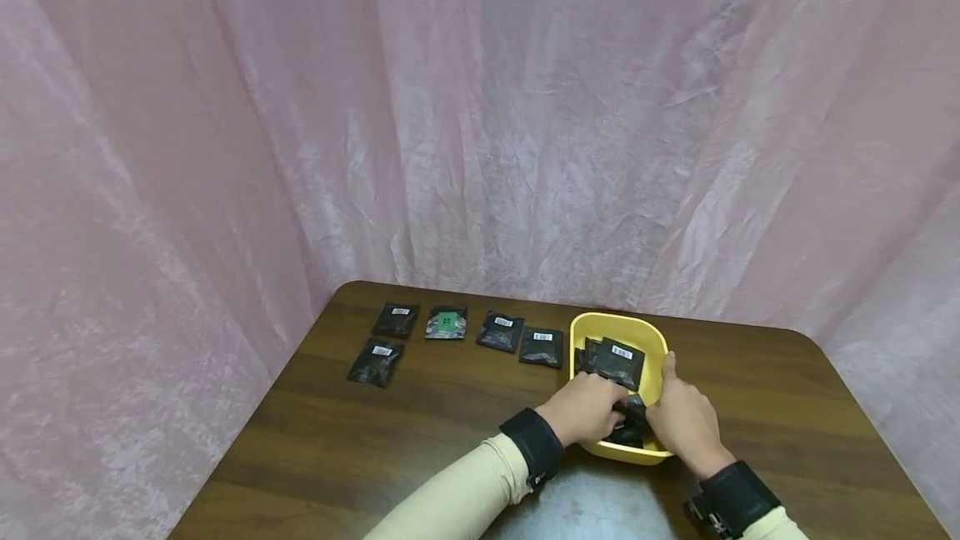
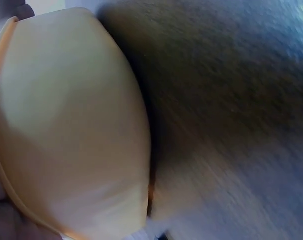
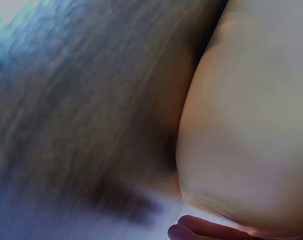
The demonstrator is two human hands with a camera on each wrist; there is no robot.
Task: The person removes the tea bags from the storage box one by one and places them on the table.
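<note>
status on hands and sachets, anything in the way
Left hand partly in yellow bin, right hand at its right rim. Black sachets inside, five more on table to its left. Nothing visibly blocking.

Text too small to read: white labels [image 1: 382,350] on black packets [image 1: 373,367]; green label [image 1: 447,322], gridded sign, on one near tabletop's [image 1: 300,448] far edge.

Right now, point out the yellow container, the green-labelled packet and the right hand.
Yellow container [image 1: 618,326]: head view, inside of its far wall.
Green-labelled packet [image 1: 447,322]: head view, on the label.
Right hand [image 1: 686,417]: head view, back of the hand.
</note>
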